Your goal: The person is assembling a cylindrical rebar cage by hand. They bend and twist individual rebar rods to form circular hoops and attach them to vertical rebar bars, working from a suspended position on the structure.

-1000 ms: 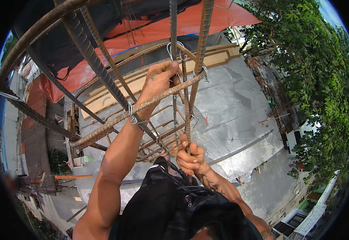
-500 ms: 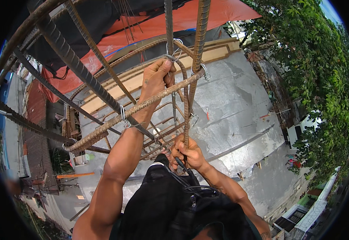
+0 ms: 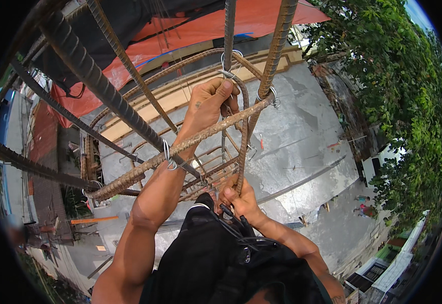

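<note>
My left hand [image 3: 212, 101] is closed around a slim upright rebar [image 3: 229, 38], just under a silvery wire tie [image 3: 226, 74]. Whether its fingers also pinch a wire end is hidden. Lower down, my right hand [image 3: 242, 201] is closed on the bottom part of a bent rebar [image 3: 244, 137], which curves down from beside that tie. Across my left forearm, in front of it, runs a rusty crossbar [image 3: 190, 142]. More wire loops bind the crossbar to a thick ribbed bar [image 3: 97, 76] and to another upright bar [image 3: 277, 45].
The rebar cage continues downward below my hands, its lower rungs [image 3: 213, 172] near my feet. Far beneath lies a grey concrete surface [image 3: 302, 152] with wooden planks [image 3: 277, 63]. An orange-red tarp [image 3: 190, 35] hangs beyond; leafy branches [image 3: 408, 101] fill the right. A black bag [image 3: 195, 263] hangs at my front.
The nearby bars have shifted to the right against the ground below. My left hand has moved right and slightly down with them; my right hand, still on the bent rebar, is slightly lower.
</note>
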`<state>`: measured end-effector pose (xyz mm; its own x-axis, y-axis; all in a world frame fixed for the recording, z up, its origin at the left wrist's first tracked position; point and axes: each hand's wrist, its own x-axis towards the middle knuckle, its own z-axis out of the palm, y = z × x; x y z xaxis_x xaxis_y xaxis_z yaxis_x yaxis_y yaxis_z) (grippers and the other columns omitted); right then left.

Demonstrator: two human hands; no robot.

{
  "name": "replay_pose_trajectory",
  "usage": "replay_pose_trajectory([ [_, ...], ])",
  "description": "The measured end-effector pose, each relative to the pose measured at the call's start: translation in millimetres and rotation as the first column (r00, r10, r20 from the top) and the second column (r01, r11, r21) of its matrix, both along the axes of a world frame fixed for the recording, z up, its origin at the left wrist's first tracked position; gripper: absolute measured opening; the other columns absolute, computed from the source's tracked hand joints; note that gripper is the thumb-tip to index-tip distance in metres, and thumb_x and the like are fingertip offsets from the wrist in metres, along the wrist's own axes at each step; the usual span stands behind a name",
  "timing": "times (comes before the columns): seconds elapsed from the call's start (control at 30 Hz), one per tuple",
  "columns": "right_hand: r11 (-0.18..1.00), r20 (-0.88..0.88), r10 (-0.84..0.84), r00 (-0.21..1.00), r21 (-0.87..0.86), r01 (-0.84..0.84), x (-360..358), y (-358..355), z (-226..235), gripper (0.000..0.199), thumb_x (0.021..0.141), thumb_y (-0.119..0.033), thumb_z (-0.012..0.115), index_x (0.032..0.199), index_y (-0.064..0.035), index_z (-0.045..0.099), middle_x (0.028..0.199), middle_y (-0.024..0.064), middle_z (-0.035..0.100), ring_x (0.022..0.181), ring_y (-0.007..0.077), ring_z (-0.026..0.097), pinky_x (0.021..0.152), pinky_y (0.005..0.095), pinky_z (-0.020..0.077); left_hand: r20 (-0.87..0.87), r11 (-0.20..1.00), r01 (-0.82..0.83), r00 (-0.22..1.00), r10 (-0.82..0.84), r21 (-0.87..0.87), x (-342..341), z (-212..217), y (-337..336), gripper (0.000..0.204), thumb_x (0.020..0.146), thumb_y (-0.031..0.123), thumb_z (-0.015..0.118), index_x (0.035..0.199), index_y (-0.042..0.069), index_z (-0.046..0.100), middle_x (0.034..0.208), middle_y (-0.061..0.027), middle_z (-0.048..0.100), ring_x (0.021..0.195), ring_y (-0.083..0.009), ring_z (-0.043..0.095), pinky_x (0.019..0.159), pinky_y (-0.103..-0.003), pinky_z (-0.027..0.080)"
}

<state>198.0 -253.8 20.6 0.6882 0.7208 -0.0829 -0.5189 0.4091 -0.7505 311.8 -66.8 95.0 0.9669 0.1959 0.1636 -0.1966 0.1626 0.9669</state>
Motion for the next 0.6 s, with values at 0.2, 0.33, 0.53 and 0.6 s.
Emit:
replay_pose_trajectory([
  [0.2,0.959,0.137,-0.034,0.990,-0.276,0.071,1,-6,10,0.015,0.097,-0.011,0.049,0.092,-0.0044,0.036,0.066,0.0043,0.042,0.056,0.0104,0.043,0.050,0.0274,0.0377,-0.024,0.987,-0.056,0.998,0.060,0.151,-2,8,-4,0.033,0.096,0.029,0.055,0.084,-0.001,0.064,0.062,-0.0052,0.061,0.052,-0.0097,0.054,0.046,-0.024,0.042],
  [0.33,0.896,0.197,-0.019,0.980,-0.433,0.105,0,-17,32,0.016,0.097,-0.011,0.048,0.094,-0.0026,0.034,0.066,0.0048,0.045,0.057,0.0100,0.044,0.051,0.0277,0.0393,-0.071,0.978,-0.073,0.994,0.089,0.198,-3,14,-4,0.032,0.096,0.026,0.055,0.082,-0.001,0.064,0.062,-0.0054,0.061,0.052,-0.0096,0.054,0.046,-0.024,0.042],
  [0.53,0.631,0.582,0.290,0.760,-0.713,0.306,1,-66,78,0.021,0.095,-0.012,0.047,0.102,0.0019,0.033,0.066,0.0149,0.051,0.057,0.0259,0.054,0.057,0.0387,0.0444,-0.097,0.993,-0.044,0.994,0.055,0.108,-2,9,-15,0.029,0.096,0.024,0.054,0.086,-0.001,0.064,0.066,-0.0040,0.061,0.056,-0.0082,0.054,0.050,-0.023,0.043],
  [0.6,0.575,0.552,0.337,0.762,-0.762,0.298,5,-73,87,0.029,0.092,-0.010,0.049,0.109,0.0058,0.032,0.073,0.0241,0.057,0.066,0.0428,0.059,0.063,0.0474,0.0459,-0.070,0.994,-0.049,0.996,0.056,0.098,-3,7,-17,0.029,0.097,0.023,0.052,0.091,-0.002,0.064,0.072,-0.0028,0.062,0.063,-0.0067,0.055,0.056,-0.022,0.045],
])
